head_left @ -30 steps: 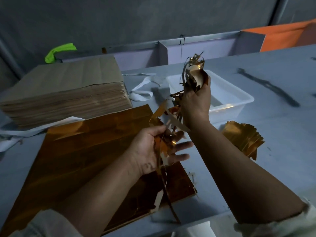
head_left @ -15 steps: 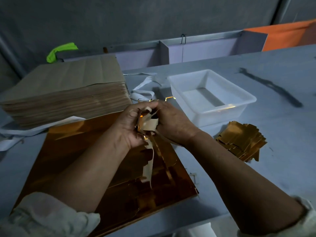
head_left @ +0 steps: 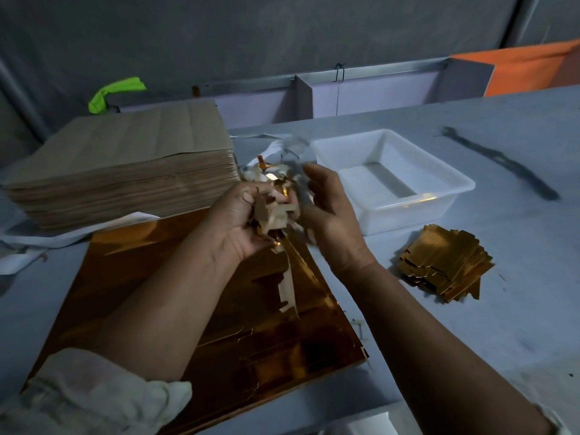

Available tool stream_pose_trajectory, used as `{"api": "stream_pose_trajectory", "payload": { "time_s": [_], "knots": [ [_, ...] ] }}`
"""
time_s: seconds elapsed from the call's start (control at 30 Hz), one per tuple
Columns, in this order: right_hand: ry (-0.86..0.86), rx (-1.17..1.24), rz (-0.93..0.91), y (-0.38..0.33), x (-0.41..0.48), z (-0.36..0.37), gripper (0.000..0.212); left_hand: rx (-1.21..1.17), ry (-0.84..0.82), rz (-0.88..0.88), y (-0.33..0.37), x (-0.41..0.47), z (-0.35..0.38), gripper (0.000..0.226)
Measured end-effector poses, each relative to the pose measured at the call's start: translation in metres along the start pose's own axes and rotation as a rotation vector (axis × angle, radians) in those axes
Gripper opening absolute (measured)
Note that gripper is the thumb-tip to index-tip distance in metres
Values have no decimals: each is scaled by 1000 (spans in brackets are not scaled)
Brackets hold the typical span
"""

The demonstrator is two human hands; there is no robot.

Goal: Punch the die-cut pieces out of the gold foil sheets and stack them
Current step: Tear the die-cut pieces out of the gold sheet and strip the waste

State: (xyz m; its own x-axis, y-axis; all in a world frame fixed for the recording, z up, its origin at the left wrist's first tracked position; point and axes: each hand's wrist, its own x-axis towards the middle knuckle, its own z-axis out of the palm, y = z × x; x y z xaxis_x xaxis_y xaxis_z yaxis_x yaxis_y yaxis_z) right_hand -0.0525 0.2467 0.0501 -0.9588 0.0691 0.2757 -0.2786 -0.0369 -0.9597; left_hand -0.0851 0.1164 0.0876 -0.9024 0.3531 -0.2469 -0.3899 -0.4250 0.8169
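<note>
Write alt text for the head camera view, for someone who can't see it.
The left hand grips a wad of foil scrap above gold foil sheets, the right hand open beside it. On the table to the right lie a pile of punched gold pieces and a white tray; a brown paper stack sits left.

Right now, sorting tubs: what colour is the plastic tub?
The tub is white, clearest in the head view.

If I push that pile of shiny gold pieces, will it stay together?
Probably not. The pile of gold pieces is already fanned out, corners poking past each other, so a push would likely spread it. The pieces look thin and glossy, so probably light and slippery.
</note>
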Motion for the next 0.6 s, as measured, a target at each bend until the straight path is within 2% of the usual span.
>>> {"api": "stream_pose_trajectory", "payload": {
  "time_s": [0.03, 0.1, 0.2, 0.27, 0.33, 0.4, 0.43, 0.5, 0.6],
  "knots": [
    [0, 104, 59, 1, 0, -3, 67, -73, 30, 43, 3, 3, -4, 30],
    [-157, 212, 199, 1, 1, -9, 69, -220, 113, 113, 10, 8, -13, 37],
    [-481, 15, 318, 6, -7, -3, 83, -263, 154, 149, 16, 8, -16, 14],
    [-533, -29, 397, 8, -11, 5, 75, -219, 193, 180, 17, 8, -13, 20],
    [-487, -2, 491, 6, -10, 9, 46, -174, 200, 197, 16, 5, -9, 19],
    [-364, 132, 623, 3, -3, 10, 19, -26, 224, 214, 12, 3, -7, 20],
    [-288, 224, 680, 0, 1, 11, 15, 117, 256, 237, 8, 2, -7, 23],
    [-140, 393, 737, -3, 10, 10, 21, 418, 262, 291, -2, 0, -8, 32],
    [-18, 344, 710, -8, 17, 10, 24, 652, 156, 318, -12, 0, -8, 33]
  ]
}}
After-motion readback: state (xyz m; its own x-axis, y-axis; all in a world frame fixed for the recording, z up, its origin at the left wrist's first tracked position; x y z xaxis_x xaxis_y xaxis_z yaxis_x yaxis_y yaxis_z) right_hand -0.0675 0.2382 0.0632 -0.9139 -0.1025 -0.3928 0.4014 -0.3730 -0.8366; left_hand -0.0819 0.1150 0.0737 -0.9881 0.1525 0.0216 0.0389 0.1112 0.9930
